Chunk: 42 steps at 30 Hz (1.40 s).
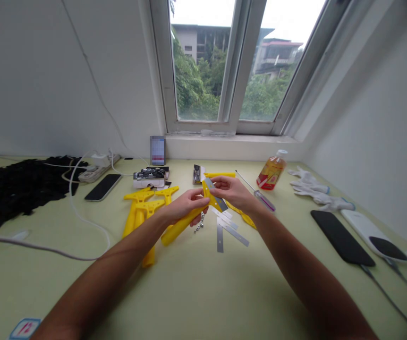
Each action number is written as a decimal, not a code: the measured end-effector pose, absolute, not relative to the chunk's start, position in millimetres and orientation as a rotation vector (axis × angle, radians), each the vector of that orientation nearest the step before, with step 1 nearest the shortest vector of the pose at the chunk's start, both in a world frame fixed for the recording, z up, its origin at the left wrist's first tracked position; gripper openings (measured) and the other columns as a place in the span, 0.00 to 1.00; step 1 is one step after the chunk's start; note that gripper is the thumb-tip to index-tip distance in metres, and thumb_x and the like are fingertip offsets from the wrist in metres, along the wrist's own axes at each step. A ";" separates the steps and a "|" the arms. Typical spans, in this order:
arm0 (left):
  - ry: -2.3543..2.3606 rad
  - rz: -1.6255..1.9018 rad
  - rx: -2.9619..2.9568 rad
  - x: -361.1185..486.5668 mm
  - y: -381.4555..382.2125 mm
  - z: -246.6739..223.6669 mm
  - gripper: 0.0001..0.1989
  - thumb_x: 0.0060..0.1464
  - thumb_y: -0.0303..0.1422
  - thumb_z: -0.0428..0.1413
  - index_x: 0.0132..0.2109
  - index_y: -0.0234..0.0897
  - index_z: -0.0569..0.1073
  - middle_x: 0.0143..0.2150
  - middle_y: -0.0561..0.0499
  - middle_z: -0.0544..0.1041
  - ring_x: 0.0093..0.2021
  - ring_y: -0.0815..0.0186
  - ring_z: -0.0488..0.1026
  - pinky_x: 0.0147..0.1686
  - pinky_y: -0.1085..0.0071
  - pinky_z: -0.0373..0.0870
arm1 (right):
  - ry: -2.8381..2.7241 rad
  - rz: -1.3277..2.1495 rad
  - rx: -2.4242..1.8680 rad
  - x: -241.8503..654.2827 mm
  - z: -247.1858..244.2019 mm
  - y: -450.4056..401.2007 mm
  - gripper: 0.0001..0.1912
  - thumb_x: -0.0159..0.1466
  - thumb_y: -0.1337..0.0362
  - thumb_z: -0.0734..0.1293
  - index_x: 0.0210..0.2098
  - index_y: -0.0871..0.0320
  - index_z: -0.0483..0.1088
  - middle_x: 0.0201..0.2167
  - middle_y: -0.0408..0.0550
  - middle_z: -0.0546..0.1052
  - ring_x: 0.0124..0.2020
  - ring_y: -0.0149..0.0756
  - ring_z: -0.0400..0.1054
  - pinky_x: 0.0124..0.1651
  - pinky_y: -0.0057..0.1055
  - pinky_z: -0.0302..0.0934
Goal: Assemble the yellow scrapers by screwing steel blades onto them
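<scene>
My left hand (185, 205) is closed around the neck of a yellow plastic scraper handle (180, 229), its grip slanting down toward me. My right hand (234, 190) pinches a thin grey metal blade (220, 203) lying against the scraper's wide head. Below my hands, several loose metal blades (220, 240) are spread on the table, beside a small cluster of screws or nuts (199, 225). More yellow scraper handles (149, 206) lie to the left of my left hand. Other yellow parts (246, 219) show partly behind my right wrist. Whether a screw joins blade and head, I cannot tell.
A screwdriver (264, 200) and a bottle of orange drink (271, 171) are at the right, near white gloves (308, 185) and a black power bank or phone (341, 237). Leftward are a phone (103, 187), a power strip (99, 167), white cables and black strips (29, 184).
</scene>
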<state>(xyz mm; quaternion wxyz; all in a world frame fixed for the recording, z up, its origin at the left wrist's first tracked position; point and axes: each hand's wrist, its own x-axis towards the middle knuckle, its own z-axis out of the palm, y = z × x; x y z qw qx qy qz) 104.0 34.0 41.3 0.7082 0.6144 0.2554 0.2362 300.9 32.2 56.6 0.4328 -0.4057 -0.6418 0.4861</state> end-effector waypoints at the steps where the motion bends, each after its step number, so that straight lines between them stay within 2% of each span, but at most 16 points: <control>1: 0.580 0.531 1.368 105.1 32.9 41.2 0.20 0.57 0.45 0.57 0.50 0.38 0.65 0.28 0.57 0.69 0.14 0.73 0.66 0.13 0.76 0.62 | -1.609 1.197 -1.016 301.1 57.3 32.0 0.19 0.54 0.59 0.73 0.43 0.60 0.72 0.32 0.45 0.77 0.34 0.33 0.73 0.40 0.33 0.67; 7: 0.644 0.518 1.357 110.8 30.1 36.1 0.23 0.58 0.48 0.54 0.53 0.37 0.66 0.21 0.60 0.65 0.12 0.72 0.63 0.12 0.77 0.58 | -1.667 1.149 -1.063 299.6 58.6 29.8 0.19 0.56 0.60 0.72 0.45 0.60 0.72 0.29 0.44 0.76 0.31 0.33 0.72 0.35 0.31 0.66; 14: 0.709 0.472 1.490 111.0 29.3 35.1 0.24 0.58 0.52 0.51 0.41 0.33 0.69 0.15 0.57 0.66 0.13 0.72 0.62 0.16 0.76 0.60 | -1.715 1.192 -1.066 297.3 61.6 25.6 0.19 0.54 0.65 0.72 0.45 0.59 0.70 0.27 0.43 0.76 0.30 0.34 0.72 0.33 0.31 0.67; 18: 0.703 0.462 1.593 109.2 27.8 39.8 0.23 0.59 0.52 0.51 0.39 0.33 0.70 0.16 0.57 0.66 0.12 0.73 0.62 0.14 0.77 0.57 | -1.708 1.219 -1.061 297.8 63.5 24.0 0.19 0.54 0.65 0.71 0.45 0.59 0.70 0.28 0.43 0.76 0.31 0.33 0.73 0.34 0.31 0.67; 23: 0.738 0.489 1.615 108.2 30.0 41.2 0.23 0.57 0.53 0.52 0.33 0.35 0.68 0.18 0.56 0.68 0.13 0.73 0.64 0.13 0.77 0.58 | -1.691 1.232 -1.056 296.4 63.8 23.7 0.18 0.56 0.63 0.71 0.46 0.60 0.70 0.28 0.43 0.77 0.29 0.33 0.72 0.32 0.30 0.66; 31: 0.757 0.492 1.610 108.3 30.2 40.7 0.23 0.56 0.53 0.53 0.33 0.34 0.69 0.18 0.56 0.67 0.13 0.73 0.64 0.13 0.78 0.57 | -1.734 1.175 -1.111 293.2 66.3 22.1 0.18 0.60 0.59 0.68 0.47 0.59 0.70 0.25 0.42 0.74 0.25 0.31 0.69 0.27 0.28 0.63; 34: 0.781 0.522 1.573 107.5 33.6 38.1 0.20 0.58 0.49 0.53 0.34 0.34 0.70 0.16 0.56 0.66 0.12 0.72 0.64 0.14 0.77 0.57 | -1.882 0.967 -1.201 307.1 70.3 26.9 0.16 0.64 0.58 0.64 0.48 0.59 0.71 0.28 0.45 0.77 0.27 0.32 0.70 0.29 0.29 0.64; 38: 0.858 0.644 1.394 106.6 39.8 36.7 0.16 0.57 0.43 0.54 0.33 0.33 0.68 0.15 0.56 0.65 0.11 0.72 0.61 0.14 0.75 0.55 | -2.225 0.383 -1.692 348.2 65.7 41.6 0.14 0.65 0.58 0.63 0.47 0.54 0.73 0.39 0.49 0.80 0.38 0.37 0.74 0.39 0.34 0.66; 42: 0.911 0.718 1.249 106.0 43.6 37.3 0.15 0.57 0.41 0.53 0.32 0.32 0.69 0.14 0.55 0.64 0.12 0.71 0.61 0.15 0.74 0.56 | -2.354 0.412 -1.948 382.2 43.7 56.5 0.12 0.51 0.64 0.74 0.36 0.56 0.77 0.32 0.50 0.80 0.31 0.41 0.74 0.30 0.32 0.64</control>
